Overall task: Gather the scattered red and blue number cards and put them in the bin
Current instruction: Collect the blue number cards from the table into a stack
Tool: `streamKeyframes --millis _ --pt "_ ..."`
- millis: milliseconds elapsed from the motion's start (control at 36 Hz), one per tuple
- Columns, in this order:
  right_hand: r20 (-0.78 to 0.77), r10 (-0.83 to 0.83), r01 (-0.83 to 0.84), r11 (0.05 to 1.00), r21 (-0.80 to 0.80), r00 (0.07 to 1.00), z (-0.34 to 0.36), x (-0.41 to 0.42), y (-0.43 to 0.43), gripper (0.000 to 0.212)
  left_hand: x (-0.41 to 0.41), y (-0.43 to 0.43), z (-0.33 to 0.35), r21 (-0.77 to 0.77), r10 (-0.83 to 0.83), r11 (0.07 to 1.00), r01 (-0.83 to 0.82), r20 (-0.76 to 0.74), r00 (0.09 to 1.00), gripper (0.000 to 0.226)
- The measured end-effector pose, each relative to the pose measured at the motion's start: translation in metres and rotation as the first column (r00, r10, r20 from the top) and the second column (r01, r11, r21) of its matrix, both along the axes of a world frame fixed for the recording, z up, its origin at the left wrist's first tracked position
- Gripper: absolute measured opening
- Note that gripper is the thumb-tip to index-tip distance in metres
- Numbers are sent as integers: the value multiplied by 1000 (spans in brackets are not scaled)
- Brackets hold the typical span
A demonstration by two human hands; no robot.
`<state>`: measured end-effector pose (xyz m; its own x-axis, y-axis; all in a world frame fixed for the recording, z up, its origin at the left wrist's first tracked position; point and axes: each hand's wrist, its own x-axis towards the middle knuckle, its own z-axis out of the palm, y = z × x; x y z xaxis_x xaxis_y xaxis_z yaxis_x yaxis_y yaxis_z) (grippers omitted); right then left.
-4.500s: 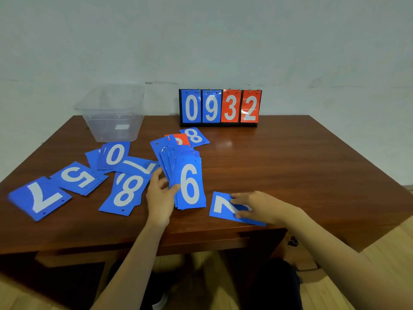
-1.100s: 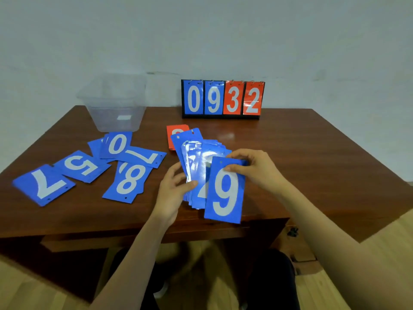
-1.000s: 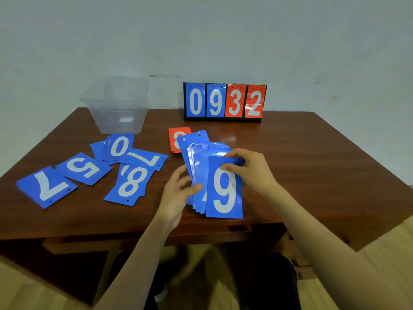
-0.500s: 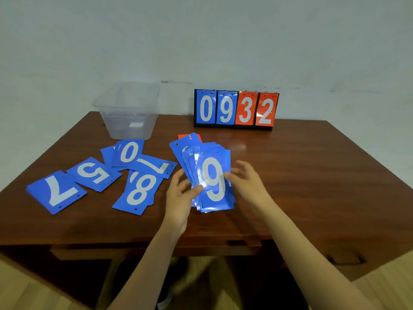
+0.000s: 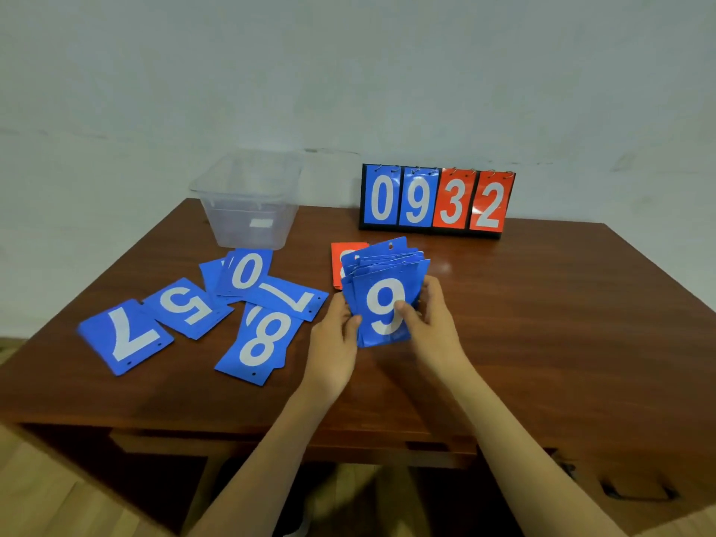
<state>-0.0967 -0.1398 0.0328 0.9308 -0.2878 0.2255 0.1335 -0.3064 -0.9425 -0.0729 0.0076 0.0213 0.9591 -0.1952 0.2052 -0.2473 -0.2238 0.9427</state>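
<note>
Now, mid-table: stack (image 5: 388, 265) of blue cards gripped between both hands, tilted up toward the camera, 9 on top. Whether bottom edge rests on table (image 5: 542, 323): cannot tell. Left hand (image 5: 333, 335) curled round the stack's left edge, thumb on the top card's face. Right hand (image 5: 430, 323) curled round the right edge, thumb pressed on the white digit. Upper cards fanned unevenly beyond the fingertips.

Just beyond the left hand, partly hidden by the stack: red card (image 5: 338, 257), flat.

Left of the left hand, loose and flat: 8 (image 5: 263, 343) nearest, its far end touching a sideways 7 (image 5: 290, 300); 0 (image 5: 248, 271) beyond, overlapping another blue card; then 5 (image 5: 188, 308); outermost, second 7 (image 5: 124, 337).

Well beyond the left hand, at the back edge: clear bin (image 5: 248, 203), upright.

Beyond the right hand, at the back: scoreboard (image 5: 438, 201), standing, reading 0932.
</note>
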Motion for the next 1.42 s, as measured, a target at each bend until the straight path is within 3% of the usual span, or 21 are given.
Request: streamKeyframes --millis 139,222,333,444,528,694,889,1000,1056,1194,1333,1417 --pt "38 -17 21 993 -113 999 -17 -5 -5 34 3 -9 -15 110 3 994 -10 63 998 32" --pt "17 -6 8 995 -104 1000 -26 -8 -8 54 0 -14 -26 112 -31 993 27 32 999 40" --pt "57 52 -47 996 -77 997 -18 -8 -10 87 0 -23 -25 15 -16 1000 16 23 1000 66" --pt "153 84 -40 961 -275 985 -3 -3 -13 91 0 -30 -10 -65 -9 998 16 103 995 80" --pt "130 78 -18 911 -411 988 0 2 -15 94 0 -30 -3 -3 -26 1000 27 149 988 74" --pt "155 73 -12 932 -363 985 -6 4 -23 103 6 -26 -8 62 -49 997 41 139 989 67" --pt "74 57 0 788 -615 996 8 2 -26 101 7 -22 -14 128 -145 983 134 81 986 82" --pt "-8 22 -22 743 -669 1000 8 4 -25 65 5 -24 -20 155 -164 976 153 64 984 82" --pt "-2 17 -14 724 -690 1000 4 4 -23 59 5 -25 -23 164 -162 975 152 49 986 82" --pt "-92 -62 -31 640 -768 994 3 1 -21 87 0 -28 -21 149 -121 983 109 74 990 92" --pt "-45 -70 20 728 -686 997 0 -1 -20 74 -2 -29 -15 172 -103 983 64 228 968 94" --pt "-11 -35 21 791 -612 999 0 -1 -19 64 -2 -30 -11 280 -144 958 61 287 947 91"
